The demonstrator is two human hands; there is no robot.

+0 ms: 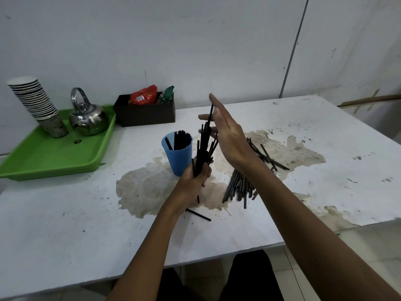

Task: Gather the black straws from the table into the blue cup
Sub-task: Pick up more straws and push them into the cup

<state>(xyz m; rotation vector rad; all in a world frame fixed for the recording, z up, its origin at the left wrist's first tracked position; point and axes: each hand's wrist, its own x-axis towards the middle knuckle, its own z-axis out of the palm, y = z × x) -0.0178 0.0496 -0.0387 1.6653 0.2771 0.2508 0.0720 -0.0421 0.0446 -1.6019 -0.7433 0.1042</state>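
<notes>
left hand [196, 174] gripping a bundle of black straws [205, 144] upright | right hand [225, 131] open flat against their tops | blue cup [178, 156] just beside, already some straws inside | loose pile [240, 185] on table [325, 192]

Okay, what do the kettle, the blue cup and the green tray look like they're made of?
The kettle looks like polished metal, probably stainless steel: its body mirrors the room. The blue cup seems to be matte plastic, evenly coloured and slightly translucent near the rim. The green tray also looks like moulded plastic, with a smooth, faintly glossy surface and rounded raised edges.
</notes>
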